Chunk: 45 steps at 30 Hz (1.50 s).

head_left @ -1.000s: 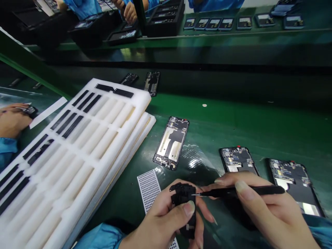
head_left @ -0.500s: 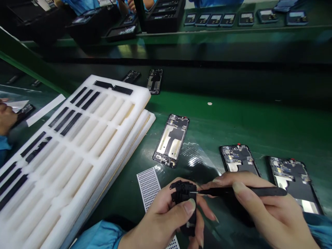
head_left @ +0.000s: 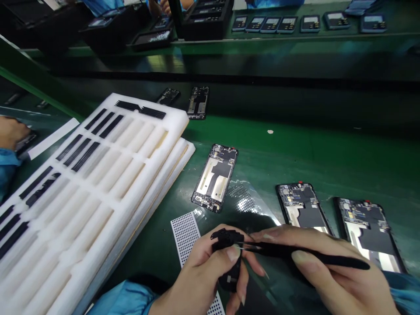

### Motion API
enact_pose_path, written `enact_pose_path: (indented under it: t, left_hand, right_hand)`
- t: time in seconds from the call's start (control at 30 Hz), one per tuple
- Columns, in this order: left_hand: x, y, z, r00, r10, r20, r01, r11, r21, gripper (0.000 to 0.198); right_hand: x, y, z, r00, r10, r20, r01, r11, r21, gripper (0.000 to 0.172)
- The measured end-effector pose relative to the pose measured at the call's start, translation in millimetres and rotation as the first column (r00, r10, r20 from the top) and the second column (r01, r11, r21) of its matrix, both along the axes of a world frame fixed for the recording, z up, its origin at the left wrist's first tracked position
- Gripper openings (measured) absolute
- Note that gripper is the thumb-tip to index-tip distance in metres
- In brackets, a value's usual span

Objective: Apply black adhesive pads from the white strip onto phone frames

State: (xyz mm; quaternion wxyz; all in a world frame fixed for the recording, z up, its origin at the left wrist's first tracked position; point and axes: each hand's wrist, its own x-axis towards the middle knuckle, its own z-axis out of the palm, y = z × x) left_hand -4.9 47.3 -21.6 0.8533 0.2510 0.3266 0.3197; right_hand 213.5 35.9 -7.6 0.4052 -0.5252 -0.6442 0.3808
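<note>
My left hand [head_left: 200, 280] is closed around a small black plastic part [head_left: 226, 239], held up near the table's front edge. My right hand [head_left: 331, 275] grips black tweezers [head_left: 305, 254] like a pen, with the tip touching the black part by my left thumb. An open phone frame [head_left: 215, 177] lies just beyond my hands. Two more open phones [head_left: 300, 203] [head_left: 369, 227] lie to the right, behind my right hand. A white perforated sheet [head_left: 188, 234] lies under my left hand.
Stacked white foam trays [head_left: 98, 183] holding several black strips fill the left. Two more phone frames [head_left: 198, 101] lie on the dark conveyor belt. Another person's hand [head_left: 11, 131] works at far left. Black trays and a row of phones [head_left: 278, 24] line the far bench.
My left hand has turned the black part lower and tilted it. The tweezers have shifted slightly down and left against it. The other person's hand at far left has moved.
</note>
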Motion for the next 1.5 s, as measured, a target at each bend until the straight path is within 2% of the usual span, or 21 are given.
enact_pose_path:
  t: [0.1,0.17,0.2,0.27,0.3,0.33,0.37,0.47,0.53,0.73,0.87,0.93,0.97,1.0,1.07,1.1,1.13,1.17,1.2,1.27,1.5]
  left_hand:
    - [-6,1,1.8,0.97,-0.005,-0.245,0.029,0.995,0.095,0.028]
    - [-12,1,0.5,0.831,0.087,-0.549,0.15,0.916,0.371,0.028]
    - [-15,0,-0.9,0.723,0.192,-0.664,0.281,0.797,0.535,0.032]
    - [-20,0,-4.3,0.55,0.414,-0.725,0.6,0.408,0.688,0.046]
    - [-21,0,-5.7,0.488,0.493,-0.721,0.727,0.227,0.648,0.052]
    - [-21,0,-6.7,0.426,0.546,-0.721,0.822,0.099,0.56,0.056]
    - [-20,-1,-7.1,0.355,0.582,-0.731,0.891,0.025,0.453,0.06]
    - [-16,-2,-6.0,0.169,0.628,-0.759,0.982,-0.041,0.185,0.071]
    - [-13,-2,-5.1,0.109,0.633,-0.766,0.994,-0.055,0.096,0.076]
    - [-9,-1,-3.7,0.115,0.642,-0.758,0.993,-0.084,0.079,0.077]
    - [-7,-2,-5.7,0.078,0.638,-0.766,0.997,-0.064,0.048,0.077]
    - [-9,-4,-8.6,0.128,0.637,-0.761,0.989,-0.026,0.144,0.073]
    - [-11,-4,-9.5,0.186,0.619,-0.763,0.967,0.024,0.255,0.07]
    - [-12,-5,-9.3,0.26,0.581,-0.771,0.91,0.121,0.398,0.067]
    - [-14,-6,-4.7,0.465,0.403,-0.788,0.643,0.459,0.614,0.055]
    - [-14,-6,-0.2,0.604,0.259,-0.753,0.462,0.657,0.596,0.048]
    - [-13,-7,5.3,0.747,0.114,-0.656,0.301,0.821,0.485,0.041]
    - [-12,-7,11.4,0.862,-0.002,-0.508,0.194,0.925,0.327,0.036]
    - [-9,-8,17.4,0.936,-0.078,-0.344,0.149,0.971,0.186,0.033]
    - [-5,-11,27.9,0.985,-0.132,-0.11,0.139,0.989,0.055,0.033]
    - [4,-27,41.4,0.993,-0.1,0.058,0.097,0.994,0.05,0.025]
  right_hand:
    - [16,13,2.3,0.981,-0.19,0.046,0.191,0.982,-0.019,0.023]
    - [23,21,-1.8,0.981,-0.181,0.069,0.187,0.977,-0.104,0.029]
    - [25,23,-5.8,0.991,-0.117,0.069,0.126,0.98,-0.151,0.03]
    - [25,24,-16.1,0.998,0.016,0.054,-0.004,0.979,-0.204,0.029]
    - [25,23,-21.2,0.997,0.061,0.05,-0.05,0.978,-0.203,0.026]
    - [24,21,-25.6,0.994,0.096,0.055,-0.084,0.978,-0.189,0.024]
    - [23,19,-29.0,0.991,0.116,0.067,-0.104,0.981,-0.166,0.022]
    - [22,16,-33.1,0.985,0.132,0.109,-0.12,0.986,-0.116,0.019]
    - [22,16,-32.8,0.984,0.121,0.133,-0.108,0.989,-0.1,0.018]
    - [22,18,-31.6,0.979,0.137,0.15,-0.125,0.989,-0.083,0.019]
    - [21,18,-33.5,0.978,0.137,0.157,-0.12,0.987,-0.108,0.021]
    - [20,20,-32.5,0.984,0.124,0.13,-0.107,0.986,-0.126,0.023]
    - [20,22,-30.4,0.989,0.102,0.108,-0.087,0.987,-0.136,0.025]
    - [19,23,-26.8,0.994,0.07,0.087,-0.058,0.988,-0.141,0.028]
    - [19,22,-15.4,0.998,-0.019,0.066,0.027,0.992,-0.124,0.036]
    - [20,20,-8.2,0.996,-0.062,0.061,0.068,0.992,-0.104,0.041]
    - [20,16,-0.9,0.995,-0.087,0.054,0.092,0.992,-0.084,0.043]
    - [20,10,6.0,0.994,-0.099,0.043,0.101,0.992,-0.07,0.041]
    - [19,3,11.9,0.994,-0.104,0.023,0.105,0.992,-0.069,0.038]
    - [16,-11,19.5,0.994,-0.108,-0.024,0.105,0.991,-0.088,0.031]
    - [5,-31,24.9,0.986,-0.145,-0.088,0.139,0.988,-0.068,0.028]
